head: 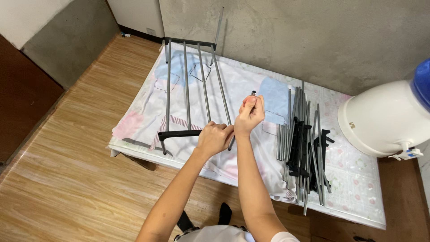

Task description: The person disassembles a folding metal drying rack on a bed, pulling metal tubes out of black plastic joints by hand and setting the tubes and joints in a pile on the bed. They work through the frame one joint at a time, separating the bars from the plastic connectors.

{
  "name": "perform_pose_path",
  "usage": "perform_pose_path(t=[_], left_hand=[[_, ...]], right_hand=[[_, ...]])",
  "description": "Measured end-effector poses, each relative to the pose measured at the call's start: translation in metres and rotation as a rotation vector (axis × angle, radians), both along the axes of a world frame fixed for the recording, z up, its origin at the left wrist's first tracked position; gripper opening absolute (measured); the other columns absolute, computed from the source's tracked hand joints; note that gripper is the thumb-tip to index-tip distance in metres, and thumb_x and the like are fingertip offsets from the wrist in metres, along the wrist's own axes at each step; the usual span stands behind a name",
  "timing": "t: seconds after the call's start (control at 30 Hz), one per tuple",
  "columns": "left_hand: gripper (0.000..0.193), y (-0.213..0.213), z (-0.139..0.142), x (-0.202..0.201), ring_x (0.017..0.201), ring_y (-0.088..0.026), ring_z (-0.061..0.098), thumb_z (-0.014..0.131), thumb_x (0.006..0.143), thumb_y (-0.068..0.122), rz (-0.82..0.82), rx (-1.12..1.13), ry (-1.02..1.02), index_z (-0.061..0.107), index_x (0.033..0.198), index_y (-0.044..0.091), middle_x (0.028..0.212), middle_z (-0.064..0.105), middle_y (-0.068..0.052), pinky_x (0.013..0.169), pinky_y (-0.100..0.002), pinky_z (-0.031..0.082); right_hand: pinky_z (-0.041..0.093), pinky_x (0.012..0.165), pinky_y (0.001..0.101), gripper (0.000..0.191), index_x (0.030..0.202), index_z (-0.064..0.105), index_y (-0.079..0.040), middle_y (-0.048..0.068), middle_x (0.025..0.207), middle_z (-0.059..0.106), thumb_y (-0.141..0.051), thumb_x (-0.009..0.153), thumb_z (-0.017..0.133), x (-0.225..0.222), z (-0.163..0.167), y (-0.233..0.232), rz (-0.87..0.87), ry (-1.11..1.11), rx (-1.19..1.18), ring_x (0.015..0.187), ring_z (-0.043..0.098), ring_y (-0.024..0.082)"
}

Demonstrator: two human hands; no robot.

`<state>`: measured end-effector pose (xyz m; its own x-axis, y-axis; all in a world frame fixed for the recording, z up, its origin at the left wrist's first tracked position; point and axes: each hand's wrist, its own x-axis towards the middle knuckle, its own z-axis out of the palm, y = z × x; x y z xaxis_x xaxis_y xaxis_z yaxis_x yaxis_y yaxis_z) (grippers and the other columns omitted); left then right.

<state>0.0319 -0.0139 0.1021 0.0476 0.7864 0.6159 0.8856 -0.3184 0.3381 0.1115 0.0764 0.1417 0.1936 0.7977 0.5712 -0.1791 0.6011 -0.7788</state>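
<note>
Wood-plank floor, rough concrete wall, and a low table [358, 215] under a pale patterned cloth. On it lies a half-built rack [188, 85], slim grey metal rods in black plastic bars. Left hand [215, 138] grips its near bar; right hand [249, 114] pinches a thin grey rod [252, 95]. Loose rods and black brackets [302, 143] heap to the right, a white round dispenser [385, 118] beyond.

A partly assembled rack [192, 89] of grey rods between two black end bars was laid flat along the tabletop's left side; a short grey rod [252, 96] was held upright beside its near right corner.
</note>
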Motion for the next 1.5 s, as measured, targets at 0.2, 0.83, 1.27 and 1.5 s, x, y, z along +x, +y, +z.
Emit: perform_pose_path(t=[0.2,0.83,1.27,1.5], left_hand=[[0.017,-0.01,0.024,-0.012,0.056,-0.026,0.062,0.072,0.091,0.03,-0.016,-0.009,0.072,0.071,0.086,0.014,0.063,0.065,-0.005,0.063,-0.04,0.049],[0.016,-0.028,0.026,-0.038,0.058,-0.027,0.065,0.073,0.09,0.03,-0.031,-0.064,-0.093,0.074,0.085,0.015,0.069,0.071,-0.004,0.064,-0.039,0.051],[0.009,-0.013,0.008,-0.013,0.061,-0.027,0.066,0.071,0.083,0.019,0.045,-0.047,-0.086,0.073,0.085,0.011,0.07,0.071,-0.006,0.069,-0.039,0.052],[0.017,-0.02,0.021,-0.021,0.059,-0.027,0.065,0.073,0.091,0.028,0.015,0.006,-0.139,0.074,0.086,0.012,0.07,0.072,-0.004,0.066,-0.039,0.052]], right_hand=[[0.023,0.045,0.0272,0.039,0.084,0.05,-0.001,0.002,0.072,0.043,-0.028,0.113,0.048,0.017,0.008,0.015,0.63,0.316,-0.217,0.052,0.034,0.009],[0.025,0.044,0.0234,0.047,0.082,0.054,-0.003,0.003,0.078,0.04,-0.038,0.112,0.048,-0.002,0.0,0.048,1.626,0.368,-0.383,0.053,0.031,0.006],[0.038,0.055,0.0224,0.028,0.097,0.062,0.005,0.003,0.097,0.057,-0.017,0.112,0.055,-0.017,-0.01,-0.023,0.101,0.039,-0.058,0.066,0.047,0.006],[0.029,0.047,0.0226,0.035,0.088,0.057,0.003,0.004,0.077,0.052,-0.023,0.111,0.055,-0.001,-0.004,-0.003,0.598,0.156,-0.263,0.056,0.042,0.007]])
